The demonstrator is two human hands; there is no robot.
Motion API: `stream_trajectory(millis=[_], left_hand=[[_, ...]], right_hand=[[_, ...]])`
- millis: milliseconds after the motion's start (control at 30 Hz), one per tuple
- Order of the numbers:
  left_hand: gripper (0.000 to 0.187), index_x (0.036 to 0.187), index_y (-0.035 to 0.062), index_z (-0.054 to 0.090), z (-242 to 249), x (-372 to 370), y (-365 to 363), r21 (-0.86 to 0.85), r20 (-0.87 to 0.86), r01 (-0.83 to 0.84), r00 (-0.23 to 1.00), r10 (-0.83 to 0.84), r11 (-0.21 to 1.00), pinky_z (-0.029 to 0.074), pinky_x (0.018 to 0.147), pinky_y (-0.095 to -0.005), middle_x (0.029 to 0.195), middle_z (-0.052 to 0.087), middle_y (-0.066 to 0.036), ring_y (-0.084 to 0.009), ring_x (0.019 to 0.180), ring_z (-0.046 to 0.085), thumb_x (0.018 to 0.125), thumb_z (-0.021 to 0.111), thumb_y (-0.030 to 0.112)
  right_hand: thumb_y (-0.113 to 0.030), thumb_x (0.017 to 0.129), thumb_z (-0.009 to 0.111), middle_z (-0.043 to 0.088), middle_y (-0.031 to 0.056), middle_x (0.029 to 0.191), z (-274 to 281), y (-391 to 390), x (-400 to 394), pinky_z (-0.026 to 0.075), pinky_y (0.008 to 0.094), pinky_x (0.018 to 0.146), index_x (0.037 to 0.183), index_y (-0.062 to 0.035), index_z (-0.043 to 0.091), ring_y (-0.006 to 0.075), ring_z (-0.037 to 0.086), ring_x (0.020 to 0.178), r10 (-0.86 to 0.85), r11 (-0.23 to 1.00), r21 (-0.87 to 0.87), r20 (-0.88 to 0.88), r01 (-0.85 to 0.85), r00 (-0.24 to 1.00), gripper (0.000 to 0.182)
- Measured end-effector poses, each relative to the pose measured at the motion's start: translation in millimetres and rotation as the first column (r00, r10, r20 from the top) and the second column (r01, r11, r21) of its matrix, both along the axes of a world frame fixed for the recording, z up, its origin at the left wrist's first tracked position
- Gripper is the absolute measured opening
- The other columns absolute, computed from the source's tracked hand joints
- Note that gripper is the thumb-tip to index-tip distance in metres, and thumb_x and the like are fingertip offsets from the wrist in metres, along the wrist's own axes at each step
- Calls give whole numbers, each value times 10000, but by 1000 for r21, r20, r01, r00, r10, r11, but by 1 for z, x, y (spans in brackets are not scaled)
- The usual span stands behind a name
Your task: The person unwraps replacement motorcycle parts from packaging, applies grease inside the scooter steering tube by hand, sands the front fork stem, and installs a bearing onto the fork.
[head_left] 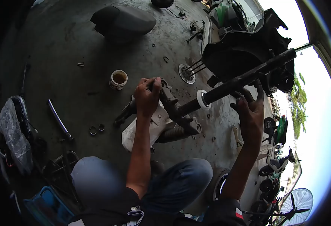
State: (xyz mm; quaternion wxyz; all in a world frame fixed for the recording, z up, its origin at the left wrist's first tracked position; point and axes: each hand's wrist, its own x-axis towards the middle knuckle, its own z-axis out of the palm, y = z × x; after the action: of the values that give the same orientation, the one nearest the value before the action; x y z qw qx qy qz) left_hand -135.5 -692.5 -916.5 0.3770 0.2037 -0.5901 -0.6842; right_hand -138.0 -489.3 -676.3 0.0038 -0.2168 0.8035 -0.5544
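Note:
A motorcycle front fork (170,101) lies in front of my knees, its dark steering stem (244,81) slanting up to the right. My left hand (147,96) is closed around the end of the fork's crosspiece, thumb and fingers pressed together at the top. Partway along the stem sits a white ring (202,99). My right hand (250,107) is just below the stem's upper half, its darkened fingers spread and the fingertips right at the stem's underside. A white fender (137,133) shows between the fork legs, partly hidden by my left forearm.
On the floor are a small tub of brown grease (118,79), two metal rings (93,130), a chrome tube (59,119) and a dark scooter seat (124,21). A dark scooter body (244,56) stands upper right. Plastic-wrapped parts (15,130) and a blue crate (48,207) are left.

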Motion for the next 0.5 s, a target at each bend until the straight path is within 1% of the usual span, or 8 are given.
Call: stream_trajectory(millis=[67,100,200,300,333,400,433,500], left_hand=[[422,932,2,740,-1,1,0,-2,-12,16,1000,-16,1000,494,773,-384,758,633,-157,-271,819,622,939,602,400],[422,932,2,740,-1,0,-1,-7,-5,19,1000,-19,1000,494,773,-384,758,633,-157,-271,819,622,939,602,400],[419,937,-4,737,-4,-1,2,44,-55,36,998,-34,998,488,766,-380,747,626,-153,-264,817,612,943,596,390],[415,942,-12,733,-6,-3,2,75,-62,28,998,-24,997,482,759,-376,732,616,-147,-249,820,604,946,592,378],[416,942,-15,732,-8,-4,3,107,-68,44,997,-37,993,480,757,-374,728,610,-143,-242,817,600,946,592,377],[416,943,-17,731,-10,-5,4,139,-68,60,996,-51,988,478,755,-371,725,605,-139,-236,815,597,946,593,375],[418,940,-17,730,-11,-5,4,150,-84,70,995,-58,986,478,754,-369,724,600,-136,-235,812,597,947,594,378],[420,938,-17,729,-11,-7,3,158,-94,75,994,-61,985,478,754,-367,724,595,-133,-234,809,596,947,595,381]], right_hand=[[-191,797,878,566,247,1364,-13,13,-5,503,416,1017,1604,-76,98,328,574,1274,-2,1000,-8,82,3,997,1128],[-141,793,871,550,248,1373,-22,12,-6,505,418,1010,1606,-71,69,324,553,1298,57,998,-34,107,-53,993,1144],[-50,754,877,547,253,1375,-41,-2,7,491,432,1023,1603,-62,7,333,538,1314,87,996,15,224,-93,971,1216],[-63,762,880,619,234,1290,-71,-7,7,486,445,1034,1564,1,-51,308,588,1266,148,970,165,192,-181,970,1231],[-63,762,880,619,234,1290,-80,-11,7,486,445,1034,1564,1,-51,308,588,1266,152,969,163,196,-185,969,1231],[-32,770,871,643,222,1257,-97,-20,9,500,439,1042,1527,17,4,283,617,1229,219,974,-21,319,-224,922,1152],[-32,770,871,643,222,1257,-101,-23,12,500,439,1042,1527,17,4,283,617,1229,218,975,-25,322,-223,921,1152],[21,767,857,638,222,1262,-108,-28,16,514,427,1053,1477,18,99,276,625,1214,203,978,-12,253,-206,946,1039]])
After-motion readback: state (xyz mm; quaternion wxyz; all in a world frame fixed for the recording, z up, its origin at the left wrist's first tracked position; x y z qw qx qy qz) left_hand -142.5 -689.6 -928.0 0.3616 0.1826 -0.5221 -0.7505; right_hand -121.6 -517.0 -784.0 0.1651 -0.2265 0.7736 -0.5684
